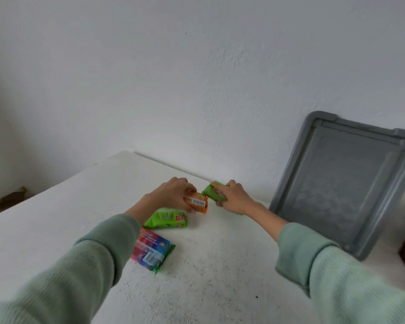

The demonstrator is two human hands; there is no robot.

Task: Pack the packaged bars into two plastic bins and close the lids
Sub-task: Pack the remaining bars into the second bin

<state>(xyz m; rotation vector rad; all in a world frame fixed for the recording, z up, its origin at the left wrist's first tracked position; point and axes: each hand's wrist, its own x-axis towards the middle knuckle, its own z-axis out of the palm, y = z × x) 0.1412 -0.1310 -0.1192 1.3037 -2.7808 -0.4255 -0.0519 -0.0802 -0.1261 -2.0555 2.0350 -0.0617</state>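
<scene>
The left hand grips an orange bar; the right hand grips a green bar; two more bars lie on the table; no bin shows, only a grey lid against the wall; slick wrappers could slip if carried one-handed.

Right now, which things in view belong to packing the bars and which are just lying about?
For the job:
orange packaged bar, held by the left hand
green packaged bar, held by the right hand
second green packaged bar, lying loose
red-and-blue packaged bar
propped-up grey plastic lid

Just there:
white speckled table
white wall
</scene>
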